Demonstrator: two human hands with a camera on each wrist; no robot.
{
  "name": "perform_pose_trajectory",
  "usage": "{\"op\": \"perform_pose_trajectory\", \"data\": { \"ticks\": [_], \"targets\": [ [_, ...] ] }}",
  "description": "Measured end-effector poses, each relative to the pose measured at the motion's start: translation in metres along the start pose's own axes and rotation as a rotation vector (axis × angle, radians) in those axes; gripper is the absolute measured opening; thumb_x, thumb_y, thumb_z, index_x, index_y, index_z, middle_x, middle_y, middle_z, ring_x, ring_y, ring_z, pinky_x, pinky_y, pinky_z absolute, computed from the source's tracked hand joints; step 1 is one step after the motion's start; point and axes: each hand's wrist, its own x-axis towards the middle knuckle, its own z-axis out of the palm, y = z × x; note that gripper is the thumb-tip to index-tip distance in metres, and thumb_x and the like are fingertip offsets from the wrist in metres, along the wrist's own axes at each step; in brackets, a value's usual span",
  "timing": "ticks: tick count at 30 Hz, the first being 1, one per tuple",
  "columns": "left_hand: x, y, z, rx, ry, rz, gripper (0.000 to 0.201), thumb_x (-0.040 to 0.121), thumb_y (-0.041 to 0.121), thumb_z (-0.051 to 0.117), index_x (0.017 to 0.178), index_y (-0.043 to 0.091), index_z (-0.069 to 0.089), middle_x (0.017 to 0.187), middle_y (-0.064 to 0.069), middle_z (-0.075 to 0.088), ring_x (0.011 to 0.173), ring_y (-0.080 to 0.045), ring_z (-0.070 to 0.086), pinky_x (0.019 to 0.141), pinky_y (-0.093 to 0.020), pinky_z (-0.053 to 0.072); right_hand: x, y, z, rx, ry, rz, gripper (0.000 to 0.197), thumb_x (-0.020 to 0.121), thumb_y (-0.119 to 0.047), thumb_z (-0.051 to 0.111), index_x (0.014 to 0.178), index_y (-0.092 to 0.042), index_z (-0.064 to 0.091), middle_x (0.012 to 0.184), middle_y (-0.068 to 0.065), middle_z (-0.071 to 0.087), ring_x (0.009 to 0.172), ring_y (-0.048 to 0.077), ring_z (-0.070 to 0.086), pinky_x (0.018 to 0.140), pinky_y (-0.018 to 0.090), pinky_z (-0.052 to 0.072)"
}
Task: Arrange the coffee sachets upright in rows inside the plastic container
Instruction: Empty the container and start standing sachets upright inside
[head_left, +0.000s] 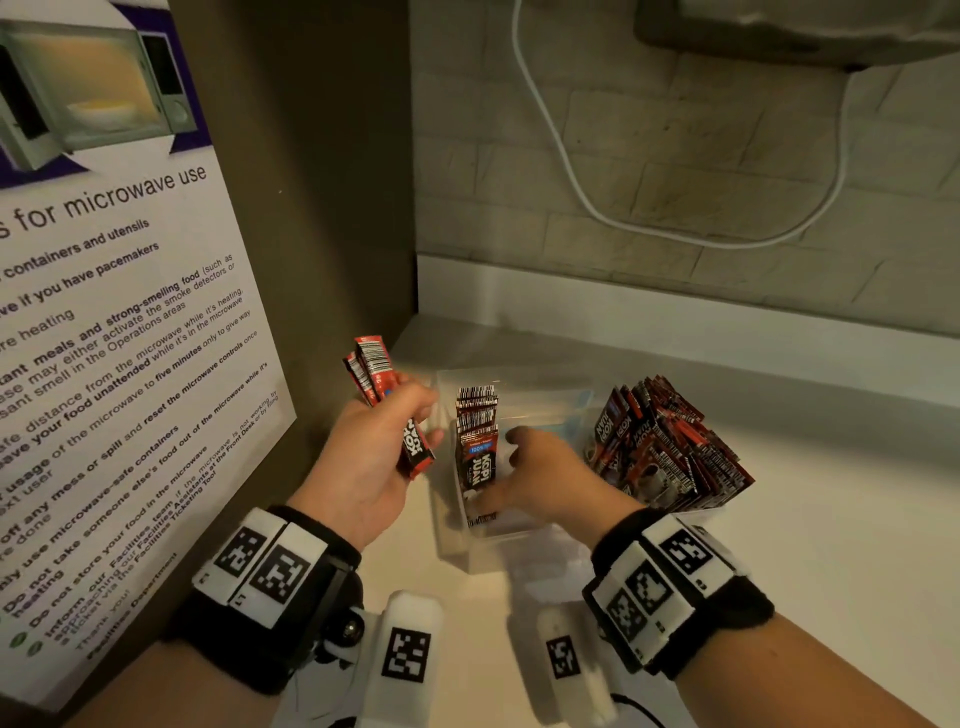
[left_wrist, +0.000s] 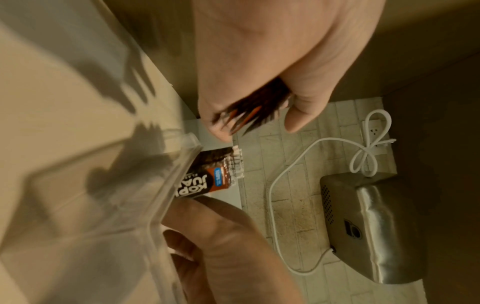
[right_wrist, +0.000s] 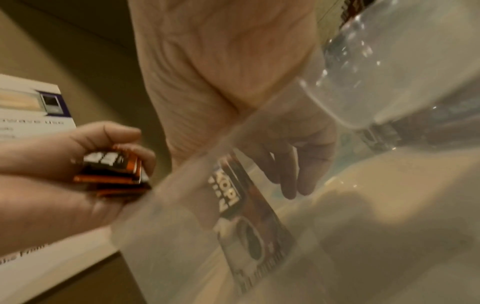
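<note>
At the far left of the head view a notice (head_left: 104, 322) leans on the side wall, its heading reading "for microwave use", with lines such as "containers and utensils" and "if you have pacemakers" legible beneath. Right of it, at centre left, the left hand (head_left: 363, 457) hovers above the tabletop (head_left: 831, 545) with its fingers (head_left: 421, 402) curled round a small bundle of coffee sachets (head_left: 374, 379), barcode ends pointing up and away, the words "KOPI JUAN" readable near the lower end. Just right of that, at mid-frame, stands the clear plastic container (head_left: 519, 376), and against its left wall a row of sachets (head_left: 475, 441) already stands upright, long axes vertical, barcodes on top, "KOPI JUAN" and a blue "100%" tag on the front one. The right hand (head_left: 540, 475) reaches inside the container, its loosely bent fingers (right_wrist: 293, 174) beside that row and seemingly steadying it without gripping; whether they actually touch it I cannot tell. The held bundle lies left of and slightly above the standing row, so the left hand is the nearer one to feed it, and it would need lowering with its long axis kept vertical into the space right of the row. Further right, a second container holds a loose heap of sachets (head_left: 670, 447), still to be sorted.
</note>
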Motion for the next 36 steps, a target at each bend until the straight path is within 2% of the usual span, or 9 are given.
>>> {"op": "perform_pose_trajectory", "data": {
  "ticks": [2, 4, 7, 10, 18, 22, 26, 30, 36],
  "targets": [
    [0.0, 0.005, -0.003, -0.024, 0.021, 0.008, 0.008, 0.091, 0.014, 0.058, 0.083, 0.016, 0.055, 0.075, 0.0, 0.052, 0.069, -0.009, 0.054, 0.071, -0.03, 0.052, -0.009, -0.005, -0.013, 0.111, 0.032, -0.017, 0.084, 0.07, -0.027, 0.081, 0.14, -0.01, 0.039, 0.126, 0.004, 0.054, 0.11, 0.019, 0.055, 0.087, 0.028, 0.049],
    [0.0, 0.009, -0.005, 0.016, -0.018, 0.022, 0.01, 0.092, 0.02, 0.056, 0.085, 0.015, 0.062, 0.067, 0.001, 0.055, 0.057, -0.009, 0.057, 0.065, -0.031, 0.051, -0.017, -0.012, -0.027, 0.247, 0.114, -0.074, 0.071, 0.078, -0.026, 0.074, 0.14, -0.013, 0.042, 0.125, 0.004, 0.056, 0.101, 0.014, 0.057, 0.071, 0.017, 0.047],
    [-0.003, 0.007, -0.003, 0.046, -0.077, 0.037, 0.008, 0.089, 0.018, 0.062, 0.095, 0.014, 0.067, 0.064, 0.004, 0.067, 0.055, -0.009, 0.066, 0.059, -0.028, 0.053, -0.03, -0.025, -0.044, 0.425, 0.255, -0.188, 0.036, 0.085, -0.022, 0.067, 0.119, -0.013, 0.063, 0.1, -0.001, 0.065, 0.079, 0.005, 0.058, 0.058, 0.011, 0.04],
    [-0.008, 0.003, 0.003, 0.038, -0.156, 0.035, 0.014, 0.083, 0.011, 0.068, 0.096, 0.014, 0.066, 0.074, -0.003, 0.073, 0.064, -0.016, 0.071, 0.05, -0.027, 0.054, -0.041, -0.033, -0.05, 0.599, 0.168, -0.255, 0.012, 0.086, -0.015, 0.065, 0.092, -0.005, 0.07, 0.074, 0.0, 0.066, 0.057, 0.005, 0.054, 0.049, 0.017, 0.038],
    [-0.014, -0.003, 0.013, 0.103, -0.232, 0.058, 0.037, 0.069, 0.032, 0.069, 0.1, 0.012, 0.069, 0.093, -0.014, 0.074, 0.081, -0.028, 0.072, 0.074, -0.04, 0.059, -0.044, -0.033, -0.041, 0.712, 0.042, -0.345, 0.008, 0.077, 0.006, 0.07, 0.081, 0.001, 0.065, 0.06, 0.011, 0.054, 0.039, 0.01, 0.042, 0.037, 0.02, 0.032],
    [-0.009, 0.002, 0.011, 0.12, -0.159, -0.002, 0.041, 0.072, 0.053, 0.063, 0.084, 0.014, 0.063, 0.07, -0.002, 0.069, 0.059, -0.015, 0.066, 0.062, -0.03, 0.054, -0.043, -0.028, -0.045, 0.827, 0.199, -0.504, 0.038, 0.07, 0.018, 0.068, 0.062, -0.019, 0.068, 0.071, 0.007, 0.066, 0.057, 0.014, 0.059, 0.052, 0.022, 0.048],
    [-0.008, 0.008, 0.011, 0.047, -0.24, -0.058, 0.024, 0.066, 0.03, 0.071, 0.082, 0.016, 0.062, 0.077, -0.006, 0.069, 0.065, -0.019, 0.068, 0.067, -0.034, 0.054, -0.044, -0.027, -0.042, 0.863, 0.199, -0.635, 0.03, 0.069, 0.027, 0.061, 0.064, -0.002, 0.067, 0.094, 0.011, 0.064, 0.083, 0.015, 0.064, 0.075, 0.026, 0.055],
    [-0.005, 0.009, 0.009, -0.048, -0.213, 0.015, 0.034, 0.061, 0.007, 0.073, 0.089, 0.019, 0.056, 0.074, -0.003, 0.066, 0.068, -0.018, 0.066, 0.065, -0.033, 0.054, -0.047, -0.025, -0.038, 0.794, 0.199, -0.61, 0.032, 0.073, 0.023, 0.062, 0.067, -0.007, 0.072, 0.108, 0.011, 0.06, 0.095, 0.016, 0.062, 0.077, 0.027, 0.055],
    [-0.007, 0.008, 0.011, -0.059, -0.101, 0.138, 0.025, 0.077, -0.002, 0.069, 0.084, 0.019, 0.058, 0.061, 0.001, 0.062, 0.061, -0.014, 0.064, 0.058, -0.028, 0.055, -0.048, -0.026, -0.042, 0.774, 0.161, -0.406, 0.015, 0.079, 0.004, 0.069, 0.089, -0.007, 0.066, 0.068, 0.005, 0.058, 0.046, 0.011, 0.046, 0.043, 0.022, 0.037]
  ]
}}
